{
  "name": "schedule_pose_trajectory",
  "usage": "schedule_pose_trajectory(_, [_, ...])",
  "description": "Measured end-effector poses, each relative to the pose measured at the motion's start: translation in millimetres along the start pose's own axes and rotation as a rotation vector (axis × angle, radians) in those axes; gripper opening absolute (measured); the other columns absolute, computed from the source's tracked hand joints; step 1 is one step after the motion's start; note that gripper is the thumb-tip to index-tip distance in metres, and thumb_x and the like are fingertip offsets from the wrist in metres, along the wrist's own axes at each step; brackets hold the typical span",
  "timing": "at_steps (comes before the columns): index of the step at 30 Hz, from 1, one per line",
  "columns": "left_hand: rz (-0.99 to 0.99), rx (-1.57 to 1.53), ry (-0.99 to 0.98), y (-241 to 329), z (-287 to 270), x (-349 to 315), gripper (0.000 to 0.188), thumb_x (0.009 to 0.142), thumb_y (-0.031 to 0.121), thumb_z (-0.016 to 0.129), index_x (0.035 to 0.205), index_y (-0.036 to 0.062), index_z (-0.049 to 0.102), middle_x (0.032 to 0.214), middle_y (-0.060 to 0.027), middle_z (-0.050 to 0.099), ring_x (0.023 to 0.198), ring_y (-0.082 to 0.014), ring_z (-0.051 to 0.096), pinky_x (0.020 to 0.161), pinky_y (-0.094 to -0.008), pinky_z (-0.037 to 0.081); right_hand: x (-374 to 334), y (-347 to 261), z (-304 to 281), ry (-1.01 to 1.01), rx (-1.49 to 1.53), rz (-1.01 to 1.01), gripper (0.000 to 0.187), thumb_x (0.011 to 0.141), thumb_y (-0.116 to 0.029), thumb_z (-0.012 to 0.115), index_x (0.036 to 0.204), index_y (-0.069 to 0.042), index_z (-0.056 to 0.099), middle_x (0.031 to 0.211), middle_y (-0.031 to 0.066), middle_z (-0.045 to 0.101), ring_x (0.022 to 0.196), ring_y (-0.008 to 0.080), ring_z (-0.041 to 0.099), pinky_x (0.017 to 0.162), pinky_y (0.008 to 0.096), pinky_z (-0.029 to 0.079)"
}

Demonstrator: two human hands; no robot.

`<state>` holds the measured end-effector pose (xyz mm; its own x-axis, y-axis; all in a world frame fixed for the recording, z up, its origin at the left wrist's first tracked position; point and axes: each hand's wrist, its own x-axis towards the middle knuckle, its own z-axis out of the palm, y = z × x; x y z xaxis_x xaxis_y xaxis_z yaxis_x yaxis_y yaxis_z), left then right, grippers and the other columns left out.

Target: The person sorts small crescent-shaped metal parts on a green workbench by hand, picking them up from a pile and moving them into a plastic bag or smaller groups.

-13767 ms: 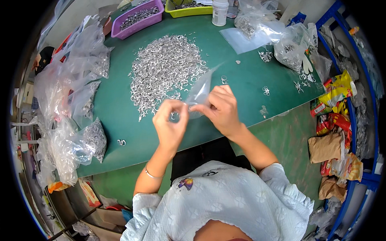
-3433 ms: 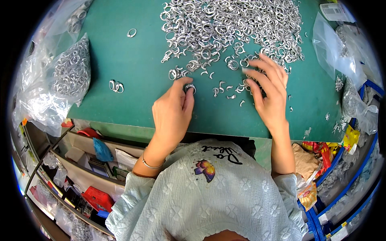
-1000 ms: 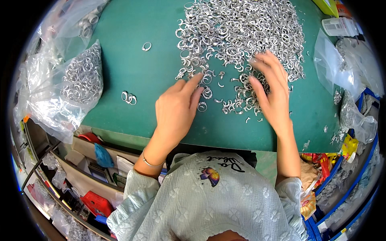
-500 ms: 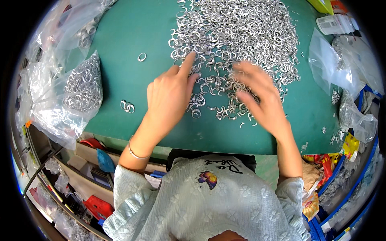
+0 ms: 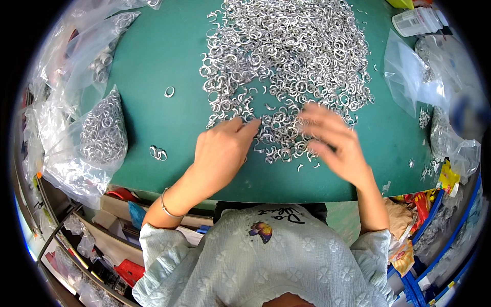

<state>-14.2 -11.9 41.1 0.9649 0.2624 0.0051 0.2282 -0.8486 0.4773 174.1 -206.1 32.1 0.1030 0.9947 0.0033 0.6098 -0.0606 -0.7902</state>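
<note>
A broad pile of small silver-coloured metal rings and curved ring pieces (image 5: 302,46) covers the middle of a green table (image 5: 148,56). At the pile's near left edge is my left hand (image 5: 222,151), its fingers curled, thumb and index fingertip close together against some rings. Whatever those fingertips hold is hidden. Over the near right part of the pile hovers or rests my right hand (image 5: 335,143), blurred at the fingertips, fingers apart. A lone ring (image 5: 169,92) lies left of the pile, and a little group of rings (image 5: 158,153) lies nearer me.
On the left stands a clear plastic bag of rings (image 5: 104,130) among other crumpled bags. A white plastic jar (image 5: 417,22), a clear bag (image 5: 404,77) and scattered small metal pieces (image 5: 424,117) are on the right. Below are a red container (image 5: 129,271) and blue-edged shelves (image 5: 424,235).
My left hand has drawn back toward me, its index finger now bent rather than pointing out. A gap shows in the pile's near part. The whole view has shifted slightly.
</note>
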Motion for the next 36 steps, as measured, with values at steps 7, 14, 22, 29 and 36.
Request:
schedule_pose_trajectory(7, [0.066,0.089,0.061,9.2,18.2,46.4,0.040,0.084,0.013,0.061,0.124,0.0112,0.056,0.070,-0.0067,0.054,0.060,-0.0247,0.059,0.050,-0.0371,0.046,60.9,9.1,-1.5,0.204,-0.652,0.094,0.059,0.082,-0.033,0.066,0.133,-0.009,0.048,0.146,0.0075,0.036,0.138,0.0334,0.026,0.111,0.0515,0.022])
schedule_pose_trajectory(14, [0.121,0.062,-0.030,9.1,6.0,23.9,0.025,0.083,0.009,0.062,0.108,0.0091,0.065,0.069,-0.0061,0.054,0.058,-0.0239,0.058,0.048,-0.0354,0.045,-1.7,-25.9,-10.3,-0.070,-0.477,0.223,0.061,0.079,-0.029,0.069,0.134,-0.013,0.047,0.147,0.0066,0.034,0.139,0.0310,0.023,0.110,0.0533,0.022])
schedule_pose_trajectory(22, [0.066,-0.002,0.017,13.9,10.9,61.8,0.039,0.085,0.012,0.062,0.124,0.0127,0.055,0.070,-0.0077,0.056,0.058,-0.0285,0.057,0.050,-0.0390,0.044,8.8,-21.6,-20.9,0.371,-0.384,0.173,0.046,0.079,-0.014,0.069,0.124,-0.009,0.057,0.131,0.0081,0.052,0.129,0.0311,0.040,0.100,0.0446,0.032])
schedule_pose_trajectory(29, [0.092,0.043,0.047,6.2,9.9,57.5,0.020,0.083,0.012,0.064,0.103,0.0091,0.066,0.068,-0.0077,0.054,0.058,-0.0279,0.057,0.050,-0.0392,0.043,14.1,-14.0,-7.4,0.053,-0.437,0.142,0.051,0.081,-0.025,0.067,0.127,-0.007,0.054,0.137,0.0060,0.046,0.135,0.0308,0.031,0.108,0.0527,0.024])
schedule_pose_trajectory(36, [0.052,-0.003,0.004,11.7,6.3,57.7,0.034,0.084,0.011,0.063,0.118,0.0135,0.061,0.068,-0.0075,0.055,0.054,-0.0259,0.055,0.048,-0.0387,0.042,-0.9,-6.3,-27.8,0.295,-0.256,0.112,0.047,0.080,-0.024,0.068,0.121,-0.004,0.058,0.125,0.0089,0.057,0.129,0.0320,0.041,0.108,0.0505,0.024])
